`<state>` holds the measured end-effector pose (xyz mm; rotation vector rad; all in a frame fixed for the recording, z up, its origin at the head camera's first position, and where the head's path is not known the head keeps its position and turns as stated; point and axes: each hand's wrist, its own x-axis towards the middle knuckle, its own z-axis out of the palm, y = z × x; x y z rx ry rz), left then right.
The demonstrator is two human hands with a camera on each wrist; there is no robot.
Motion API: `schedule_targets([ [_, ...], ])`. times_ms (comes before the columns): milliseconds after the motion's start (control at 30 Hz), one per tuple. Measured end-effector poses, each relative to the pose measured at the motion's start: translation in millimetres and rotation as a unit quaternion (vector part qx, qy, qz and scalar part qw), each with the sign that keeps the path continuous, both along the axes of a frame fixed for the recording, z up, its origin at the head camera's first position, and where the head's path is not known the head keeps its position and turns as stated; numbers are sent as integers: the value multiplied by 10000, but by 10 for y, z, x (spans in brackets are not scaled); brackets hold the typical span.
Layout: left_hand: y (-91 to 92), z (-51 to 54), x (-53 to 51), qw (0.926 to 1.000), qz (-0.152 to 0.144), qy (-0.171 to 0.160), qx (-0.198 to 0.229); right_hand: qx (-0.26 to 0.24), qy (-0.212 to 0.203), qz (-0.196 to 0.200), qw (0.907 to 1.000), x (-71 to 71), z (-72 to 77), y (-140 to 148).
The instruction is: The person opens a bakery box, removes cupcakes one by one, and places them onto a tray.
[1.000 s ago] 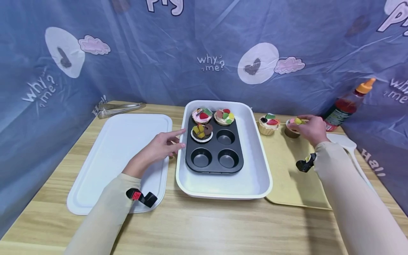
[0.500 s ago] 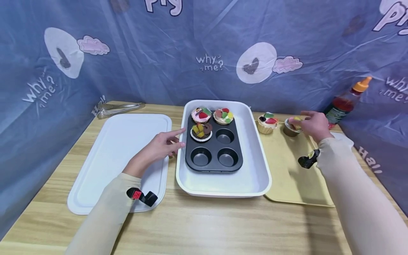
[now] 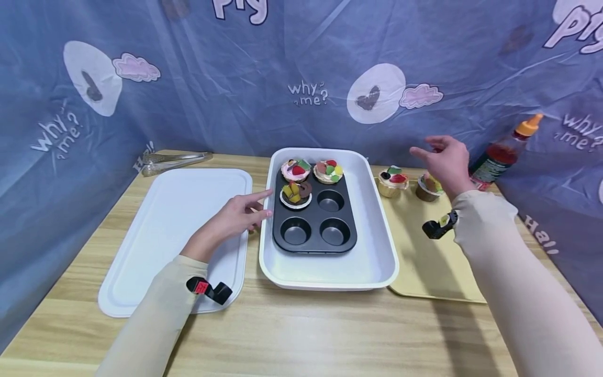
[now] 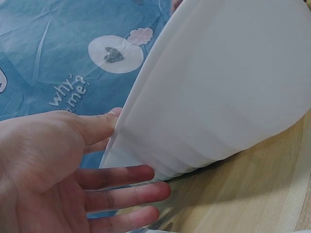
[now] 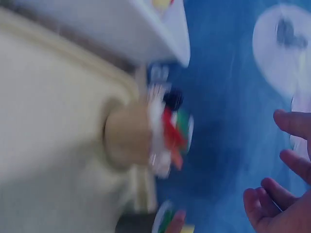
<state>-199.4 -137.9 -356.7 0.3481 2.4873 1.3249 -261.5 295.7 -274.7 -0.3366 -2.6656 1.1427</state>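
In the head view, my left hand point(image 3: 235, 215) touches the left rim of the deep white tray point(image 3: 327, 285) with its fingers extended; the left wrist view shows the thumb at the rim and the other fingers spread beside the tray's wall. A dark muffin pan point(image 3: 313, 222) in the tray holds several decorated cupcakes, one of them chocolate point(image 3: 295, 195). My right hand point(image 3: 447, 161) is raised, with nothing in its fingers, above a brown cupcake point(image 3: 427, 188) on the yellow tray point(image 3: 438, 262). Left of that cupcake stands a cream-topped one point(image 3: 392, 183), blurred in the right wrist view.
A flat white tray point(image 3: 174, 225) lies at the left, with metal tongs point(image 3: 171, 161) behind it. A sauce bottle point(image 3: 503, 154) with an orange cap leans at the back right. Blue printed cloth point(image 3: 235, 104) hangs behind the table.
My right hand has let go of the brown cupcake and risen above it, moving a little left. My left hand stays at the tray's rim.
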Motion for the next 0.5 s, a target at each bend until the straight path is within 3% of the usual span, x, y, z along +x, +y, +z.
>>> schedule_targets([
  [233, -3, -1, -2, 10000, -6, 58, -18, -150, 308, 598, 9976, 34, 56, -491],
  [500, 1, 0, 0, 10000, 36, -13, -12, -269, 20, 1029, 9943, 61, -58, -987],
])
